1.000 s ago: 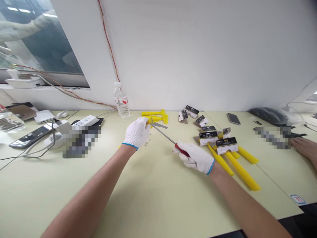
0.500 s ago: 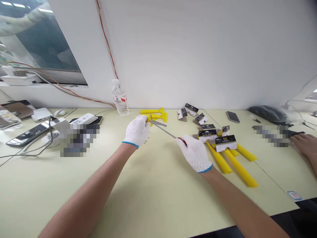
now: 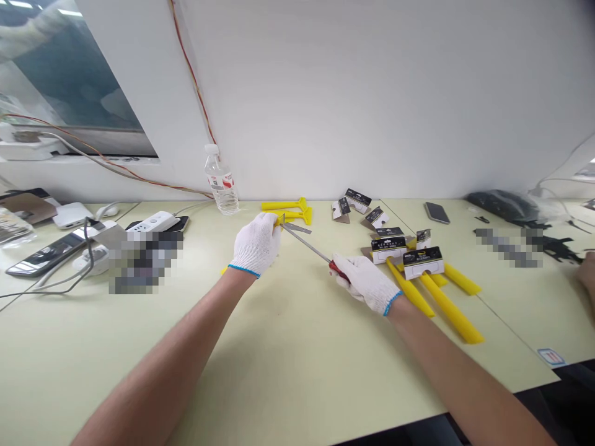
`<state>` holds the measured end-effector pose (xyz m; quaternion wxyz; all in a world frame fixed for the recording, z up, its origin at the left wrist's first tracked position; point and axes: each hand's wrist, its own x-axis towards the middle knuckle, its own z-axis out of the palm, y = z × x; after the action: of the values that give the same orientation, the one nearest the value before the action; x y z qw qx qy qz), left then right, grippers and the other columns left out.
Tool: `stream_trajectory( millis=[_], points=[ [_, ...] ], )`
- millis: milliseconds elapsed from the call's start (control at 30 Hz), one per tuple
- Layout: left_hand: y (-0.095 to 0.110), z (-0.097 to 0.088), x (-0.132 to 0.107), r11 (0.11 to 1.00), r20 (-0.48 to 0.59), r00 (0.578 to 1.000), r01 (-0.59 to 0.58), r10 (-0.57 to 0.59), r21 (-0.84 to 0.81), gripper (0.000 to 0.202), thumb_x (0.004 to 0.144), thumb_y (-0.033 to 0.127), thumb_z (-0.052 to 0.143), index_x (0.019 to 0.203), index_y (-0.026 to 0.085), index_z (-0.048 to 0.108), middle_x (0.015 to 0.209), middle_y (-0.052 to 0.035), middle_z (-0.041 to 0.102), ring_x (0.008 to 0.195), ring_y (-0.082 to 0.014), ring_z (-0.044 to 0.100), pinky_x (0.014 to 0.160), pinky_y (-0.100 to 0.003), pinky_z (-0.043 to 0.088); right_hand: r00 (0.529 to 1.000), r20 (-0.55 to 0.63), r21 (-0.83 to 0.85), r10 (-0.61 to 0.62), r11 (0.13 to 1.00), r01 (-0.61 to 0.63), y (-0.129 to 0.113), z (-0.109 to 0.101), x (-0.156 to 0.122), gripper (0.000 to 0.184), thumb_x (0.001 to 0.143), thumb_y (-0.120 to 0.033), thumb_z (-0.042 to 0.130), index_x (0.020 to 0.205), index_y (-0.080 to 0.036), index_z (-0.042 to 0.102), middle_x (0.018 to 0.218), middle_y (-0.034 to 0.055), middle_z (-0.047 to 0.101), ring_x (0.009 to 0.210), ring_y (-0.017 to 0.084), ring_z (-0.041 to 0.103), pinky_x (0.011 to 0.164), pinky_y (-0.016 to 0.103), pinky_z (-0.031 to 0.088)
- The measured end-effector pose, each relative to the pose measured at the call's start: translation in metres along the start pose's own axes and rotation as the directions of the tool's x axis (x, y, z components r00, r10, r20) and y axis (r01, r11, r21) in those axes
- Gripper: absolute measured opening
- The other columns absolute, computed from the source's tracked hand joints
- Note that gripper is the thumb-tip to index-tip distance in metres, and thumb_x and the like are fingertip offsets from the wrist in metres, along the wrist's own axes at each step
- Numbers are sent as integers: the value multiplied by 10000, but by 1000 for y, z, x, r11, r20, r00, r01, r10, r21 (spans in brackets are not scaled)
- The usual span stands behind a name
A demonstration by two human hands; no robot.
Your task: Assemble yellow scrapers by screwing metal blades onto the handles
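My left hand (image 3: 257,244), in a white knitted glove, is closed around a yellow scraper (image 3: 279,220); most of it is hidden by the glove. A bit of yellow shows below that wrist. My right hand (image 3: 367,280), gloved too, grips the red handle of a screwdriver (image 3: 309,246). Its long shaft points left, and the tip meets the scraper's head near my left fingers; the exact contact is too small to tell. A flat metal blade (image 3: 300,228) shows just behind the shaft. Beyond my left hand lie yellow scrapers (image 3: 282,205) by the wall.
Right of my right hand, several yellow-handled scrapers (image 3: 453,310) lie with black-and-white cards (image 3: 423,263). Loose cards (image 3: 357,199) and a phone (image 3: 437,212) are farther back. A water bottle (image 3: 222,186) stands by the wall. A power strip (image 3: 153,224) and cables are left. Another person's hand (image 3: 586,272) shows at right.
My right hand has turned slightly and shifted a little lower, showing more of the red handle. The screwdriver tip stays at the scraper. The other person's hand has drawn back to the right.
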<state>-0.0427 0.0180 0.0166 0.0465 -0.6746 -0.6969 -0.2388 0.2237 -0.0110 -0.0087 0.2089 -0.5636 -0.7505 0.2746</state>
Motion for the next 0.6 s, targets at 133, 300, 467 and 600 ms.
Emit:
stream_trajectory(
  millis=[133, 300, 467, 600],
  points=[
    [0, -8, 3, 999, -41, 999, 13, -15, -45, 217, 1011, 268, 486, 1103, 208, 673, 1166, -99, 718, 993, -254, 687, 777, -338, 453, 995, -88, -114, -38, 993, 28, 1, -1, 3, 832, 1042, -762, 213, 909, -154, 764, 650, 107, 585, 441, -16, 431, 486, 120, 268],
    [-7, -14, 7, 995, -9, 1000, 14, -15, -102, 169, 978, 246, 508, 1023, 191, 662, 1072, -99, 730, 934, -248, 674, 735, -330, 427, 996, -46, -62, -75, 995, 72, -5, 9, 4, 633, 1028, -701, 389, 914, -147, 674, 771, 97, 624, 568, 60, 518, 480, 164, 347],
    [-12, -11, 8, 997, 29, 999, 20, -18, -73, 170, 982, 236, 481, 952, 189, 642, 1027, -108, 732, 900, -252, 677, 680, -328, 381, 931, -299, -288, -207, 950, 119, -4, 18, 2, 511, 1009, -630, 451, 883, -181, 659, 833, 115, 624, 714, 128, 583, 613, 272, 445],
    [-9, -6, 6, 998, -7, 1000, 15, -16, -58, 195, 996, 233, 447, 980, 183, 635, 1039, -118, 727, 904, -251, 676, 687, -334, 390, 878, -373, -358, -300, 920, 162, 1, 28, 0, 550, 1038, -677, 374, 948, -253, 713, 921, 138, 643, 850, 153, 627, 726, 301, 478]
  ],
)
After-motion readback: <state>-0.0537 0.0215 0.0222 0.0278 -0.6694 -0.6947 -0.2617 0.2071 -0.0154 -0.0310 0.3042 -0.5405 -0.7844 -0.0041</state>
